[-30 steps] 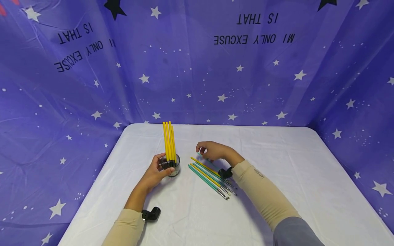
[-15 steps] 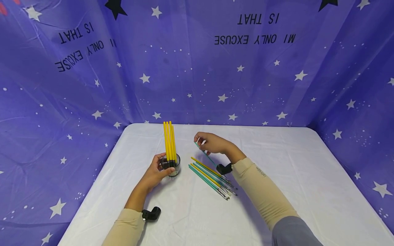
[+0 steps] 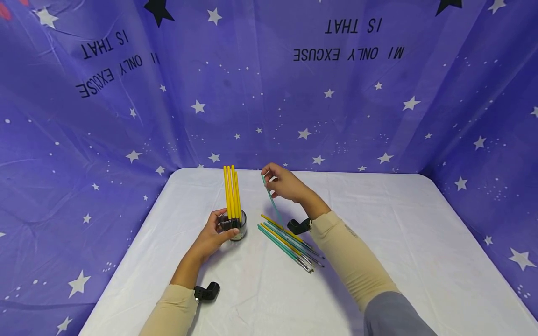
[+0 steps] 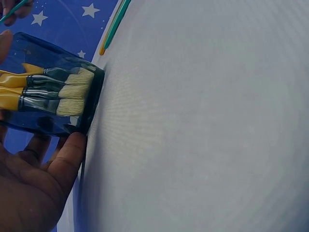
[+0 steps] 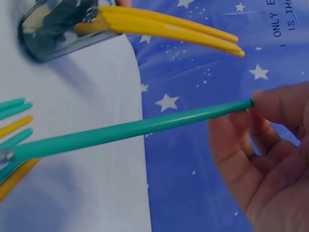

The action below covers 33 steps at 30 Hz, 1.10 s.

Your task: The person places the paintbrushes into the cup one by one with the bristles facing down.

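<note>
My left hand point(image 3: 210, 239) grips a clear glass cup point(image 3: 242, 227), thumb on the near side and fingers around the far side. Several yellow-handled paintbrushes point(image 3: 231, 193) stand in the cup; their pale bristles point(image 4: 75, 92) point down at its bottom in the left wrist view. Between thumb and fingers, my right hand point(image 3: 287, 183) pinches the handle end of a teal paintbrush point(image 5: 135, 128). That brush slants down above the loose brushes, its lower end towards them. Its bristles lie outside the right wrist view.
Several loose paintbrushes point(image 3: 280, 242) with teal and yellow handles lie fanned on the white-covered table point(image 3: 378, 233), right of the cup. Purple star-printed curtains point(image 3: 269, 116) enclose the table's back and sides. A black wrist camera point(image 3: 207, 292) sits on the left forearm.
My right hand has lifted the teal paintbrush off the pile, moving up and slightly left, and the brush now hangs more steeply. My left hand and the cup stay in place.
</note>
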### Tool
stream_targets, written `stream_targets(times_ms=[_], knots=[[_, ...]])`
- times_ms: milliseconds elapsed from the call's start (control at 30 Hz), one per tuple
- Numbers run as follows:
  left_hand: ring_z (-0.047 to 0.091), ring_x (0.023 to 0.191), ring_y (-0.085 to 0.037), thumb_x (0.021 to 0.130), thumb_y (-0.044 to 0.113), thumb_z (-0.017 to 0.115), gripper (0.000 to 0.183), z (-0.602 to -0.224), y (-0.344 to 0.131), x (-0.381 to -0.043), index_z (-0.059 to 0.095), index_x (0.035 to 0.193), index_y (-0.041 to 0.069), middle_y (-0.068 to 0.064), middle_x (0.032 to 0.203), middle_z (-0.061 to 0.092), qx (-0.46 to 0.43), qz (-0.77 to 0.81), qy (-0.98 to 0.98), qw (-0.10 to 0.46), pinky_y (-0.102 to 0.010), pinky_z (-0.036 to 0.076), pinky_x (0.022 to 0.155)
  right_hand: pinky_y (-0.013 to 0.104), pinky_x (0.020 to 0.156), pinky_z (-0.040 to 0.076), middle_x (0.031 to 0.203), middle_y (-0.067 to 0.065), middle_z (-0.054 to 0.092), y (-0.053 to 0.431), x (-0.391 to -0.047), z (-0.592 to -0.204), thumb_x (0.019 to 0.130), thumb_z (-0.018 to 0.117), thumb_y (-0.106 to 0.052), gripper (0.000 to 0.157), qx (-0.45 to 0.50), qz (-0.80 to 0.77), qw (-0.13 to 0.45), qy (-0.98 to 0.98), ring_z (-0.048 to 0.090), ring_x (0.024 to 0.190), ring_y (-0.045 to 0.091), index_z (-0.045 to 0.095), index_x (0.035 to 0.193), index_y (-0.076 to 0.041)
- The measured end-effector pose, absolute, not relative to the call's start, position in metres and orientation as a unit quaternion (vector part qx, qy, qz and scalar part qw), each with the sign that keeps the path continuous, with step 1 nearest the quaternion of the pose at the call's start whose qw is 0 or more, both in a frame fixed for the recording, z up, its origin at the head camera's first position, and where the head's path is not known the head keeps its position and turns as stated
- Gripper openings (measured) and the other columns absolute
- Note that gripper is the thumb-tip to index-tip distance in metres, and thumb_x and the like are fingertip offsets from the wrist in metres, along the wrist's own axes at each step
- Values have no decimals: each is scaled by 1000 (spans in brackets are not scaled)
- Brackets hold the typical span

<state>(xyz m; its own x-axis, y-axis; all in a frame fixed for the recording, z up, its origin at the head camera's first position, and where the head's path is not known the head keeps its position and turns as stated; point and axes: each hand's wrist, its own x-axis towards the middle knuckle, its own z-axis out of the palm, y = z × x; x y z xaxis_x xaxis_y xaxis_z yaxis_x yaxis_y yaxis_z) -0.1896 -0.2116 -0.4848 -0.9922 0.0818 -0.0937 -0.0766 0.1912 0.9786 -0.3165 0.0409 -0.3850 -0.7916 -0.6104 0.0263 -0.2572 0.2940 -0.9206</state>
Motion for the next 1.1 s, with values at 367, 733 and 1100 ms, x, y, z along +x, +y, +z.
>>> stream_targets(times_ms=[367, 733, 1100], knots=[[46, 131, -36, 89, 14, 75, 78, -483, -212, -190, 25, 150, 13, -21, 144, 41, 1, 639, 766, 67, -38, 41, 99, 57, 77, 52, 105, 9, 46, 19, -315, -361, 100, 52, 0, 23, -255, -619, 84, 738, 55, 91, 27, 47, 121, -8], [46, 130, -36, 90, 15, 74, 82, -485, -213, -189, 21, 152, 12, -21, 145, 39, 5, 636, 769, 66, -40, 42, 98, 53, 75, 54, 101, 8, 49, -10, -307, -345, 98, 54, 4, 25, -251, -676, 6, 692, 54, 86, 25, 49, 120, -7], [46, 130, -37, 90, 15, 73, 81, -485, -213, -190, 21, 152, 11, -22, 144, 40, 5, 634, 770, 65, -41, 41, 98, 49, 75, 55, 102, 9, 47, -30, -304, -373, 99, 53, 2, 24, -257, -658, 20, 707, 55, 87, 29, 48, 120, -8]])
